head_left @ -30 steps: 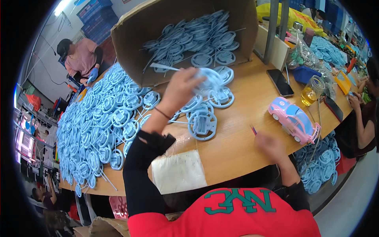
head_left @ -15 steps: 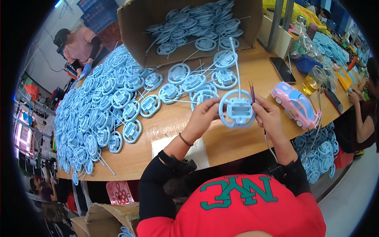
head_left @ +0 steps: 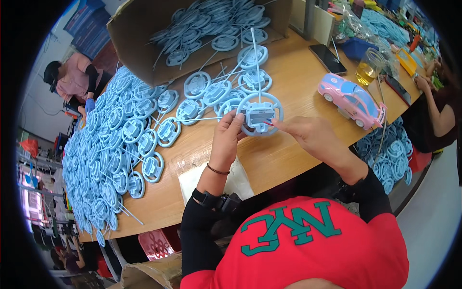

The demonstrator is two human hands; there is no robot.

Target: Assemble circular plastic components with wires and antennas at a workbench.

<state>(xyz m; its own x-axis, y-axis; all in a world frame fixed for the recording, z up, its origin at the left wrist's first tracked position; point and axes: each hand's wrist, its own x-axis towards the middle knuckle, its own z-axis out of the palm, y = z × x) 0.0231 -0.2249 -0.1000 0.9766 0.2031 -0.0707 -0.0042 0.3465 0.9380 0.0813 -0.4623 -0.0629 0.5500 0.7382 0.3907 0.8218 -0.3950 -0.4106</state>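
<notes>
My left hand [head_left: 226,137] grips the left rim of a light-blue toy steering wheel [head_left: 255,107], thumb on the rim. The wheel is held above the table with its back toward me, showing a boxy recess in the hub. A long thin rod stands up from it. At the lower right of the recess, thin red and blue wires [head_left: 268,122] lie against the hub. My right hand [head_left: 313,137] pinches them at the wheel's right edge, its other fingers curled. Behind the wheel, several similar wheels [head_left: 216,91] lie on the table.
A large pile of wheels [head_left: 103,159] covers the table's left side. An open cardboard box [head_left: 130,43] with more stands behind. To the right are a pink toy car [head_left: 351,98], a phone [head_left: 328,59] and a glass of yellow liquid [head_left: 369,67]. A co-worker [head_left: 79,77] is at far left.
The wires, upright beside the wheel before, now lie against its hub. My right hand has turned inward over the right edge. My left hand and the wheel appear farther left and higher.
</notes>
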